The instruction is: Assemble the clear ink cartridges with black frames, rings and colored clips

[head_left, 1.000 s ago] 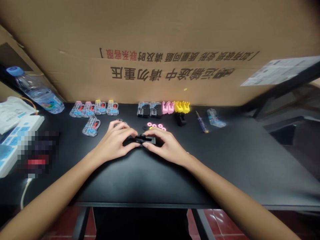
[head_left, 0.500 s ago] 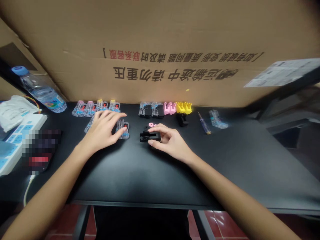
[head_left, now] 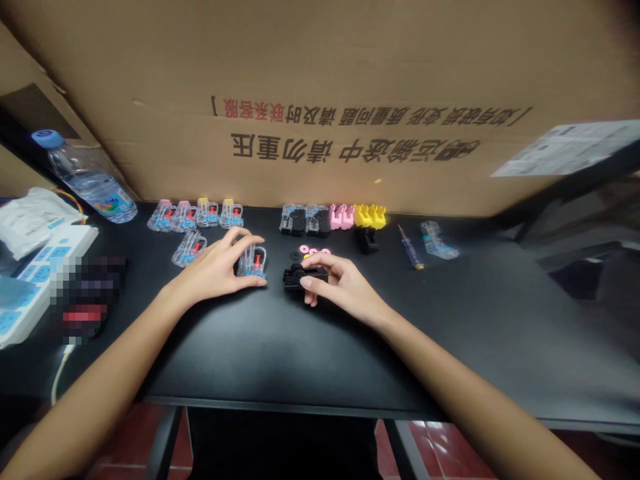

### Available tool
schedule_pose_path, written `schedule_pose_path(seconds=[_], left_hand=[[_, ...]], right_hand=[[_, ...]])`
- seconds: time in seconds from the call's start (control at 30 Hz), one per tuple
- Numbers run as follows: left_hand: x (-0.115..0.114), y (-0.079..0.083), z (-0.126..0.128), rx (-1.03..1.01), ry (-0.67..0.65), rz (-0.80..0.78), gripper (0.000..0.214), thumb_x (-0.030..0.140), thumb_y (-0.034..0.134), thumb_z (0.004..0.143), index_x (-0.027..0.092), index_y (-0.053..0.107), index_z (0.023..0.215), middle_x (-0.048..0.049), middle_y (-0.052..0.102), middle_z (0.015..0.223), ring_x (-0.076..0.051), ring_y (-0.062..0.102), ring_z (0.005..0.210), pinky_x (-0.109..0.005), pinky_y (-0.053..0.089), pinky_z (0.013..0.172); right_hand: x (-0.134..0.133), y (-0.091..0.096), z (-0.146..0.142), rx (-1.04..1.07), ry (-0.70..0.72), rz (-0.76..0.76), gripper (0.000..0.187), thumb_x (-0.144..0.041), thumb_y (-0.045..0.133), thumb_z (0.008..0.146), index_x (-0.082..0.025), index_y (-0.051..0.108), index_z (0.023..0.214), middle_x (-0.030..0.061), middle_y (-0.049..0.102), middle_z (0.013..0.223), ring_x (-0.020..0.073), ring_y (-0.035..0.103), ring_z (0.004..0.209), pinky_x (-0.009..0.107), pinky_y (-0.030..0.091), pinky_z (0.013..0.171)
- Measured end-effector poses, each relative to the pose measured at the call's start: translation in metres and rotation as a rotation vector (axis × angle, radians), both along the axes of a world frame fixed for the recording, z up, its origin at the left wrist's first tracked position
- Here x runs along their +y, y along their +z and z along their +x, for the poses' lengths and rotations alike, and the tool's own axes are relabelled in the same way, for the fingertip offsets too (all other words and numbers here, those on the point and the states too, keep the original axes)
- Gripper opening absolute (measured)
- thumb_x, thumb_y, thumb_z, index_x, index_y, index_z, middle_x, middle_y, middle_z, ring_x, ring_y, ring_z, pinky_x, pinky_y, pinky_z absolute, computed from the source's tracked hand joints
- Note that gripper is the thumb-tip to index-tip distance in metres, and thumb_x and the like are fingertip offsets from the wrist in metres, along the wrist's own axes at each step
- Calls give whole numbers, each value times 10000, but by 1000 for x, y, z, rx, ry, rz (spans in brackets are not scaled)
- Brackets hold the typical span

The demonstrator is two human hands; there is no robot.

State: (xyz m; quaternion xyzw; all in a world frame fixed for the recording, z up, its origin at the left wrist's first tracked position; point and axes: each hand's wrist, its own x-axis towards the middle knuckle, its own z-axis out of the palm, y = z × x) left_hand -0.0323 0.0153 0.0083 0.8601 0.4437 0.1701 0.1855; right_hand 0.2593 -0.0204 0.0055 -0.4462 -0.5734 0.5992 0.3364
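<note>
Near the middle of the dark surface [head_left: 225, 360], the right grip [head_left: 337, 283] is clamping a black part [head_left: 295, 279] between thumb and fingers; its left end is jutting out toward the other hand, while the fingers are hiding much of its right end. Behind those fingers, several small rings [head_left: 305, 249] are lying partly covered, so their full number is escaping view. The left grip [head_left: 215, 263] is arching, thumb and fingers apart, around a clear case [head_left: 257, 265] with a red piece; whether it is pressing on the case, I cannot tell. That hand is covering the case's left side and is overlapping the edge of another clear case [head_left: 187, 249]. Far left, pixel blocks are masking a dark object [head_left: 117, 280], and the frame edge is cutting off a white power strip [head_left: 43, 267].
</note>
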Motion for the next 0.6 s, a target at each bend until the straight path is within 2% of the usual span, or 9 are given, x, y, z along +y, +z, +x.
schedule_pose_path(seconds=[0.1,0.17,0.23,0.3,0.4,0.5,0.6], left_hand=[[-1,-1,4,-115,-39,16,713,536,844,873,305,546,1478,-113,492,1485,-290,673,1162,-490,588,1031],[-3,-4,9,-209,-36,30,678,446,851,887,309,543,1476,-112,492,1481,-288,660,1205,-482,589,1055],[-4,-10,15,-301,-29,23,664,364,827,915,313,518,1501,-111,522,1474,-293,639,1279,-481,574,1097],[-7,-16,21,-367,-52,-26,688,309,789,944,311,461,1549,-107,587,1447,-296,631,1326,-496,545,1146],[-10,-21,26,-415,-107,-136,697,260,717,979,297,389,1593,-110,659,1406,-290,676,1289,-519,525,1172],[-12,-22,27,-406,-154,-215,697,227,646,1006,299,336,1627,-111,689,1358,-282,724,1202,-523,555,1130],[-12,-23,26,-423,-182,-252,784,230,649,1010,321,250,1679,-99,713,1296,-282,749,1152,-527,572,1106]], right_hand=[[1,-5,0,6,-21,19,484,-507,895,779,-205,636,1055,24,757,766,214,771,682,383,633,738],[3,-9,1,-13,-53,55,460,-486,901,764,-206,646,1025,61,778,913,224,789,765,393,631,773],[4,-12,1,-40,-87,99,428,-470,900,754,-211,643,977,97,770,1089,225,782,843,394,625,789],[5,-15,2,-75,-118,148,408,-458,899,745,-213,634,936,108,748,1177,225,759,903,400,614,819],[6,-17,2,-136,-146,191,402,-447,900,730,-211,631,913,78,736,1088,211,724,870,406,597,833],[5,-18,0,-157,-129,185,394,-447,882,739,-208,646,945,48,722,961,203,709,792,399,590,787],[4,-20,-1,-159,-98,164,407,-474,857,773,-199,675,1013,50,734,895,226,730,777,401,594,752]])
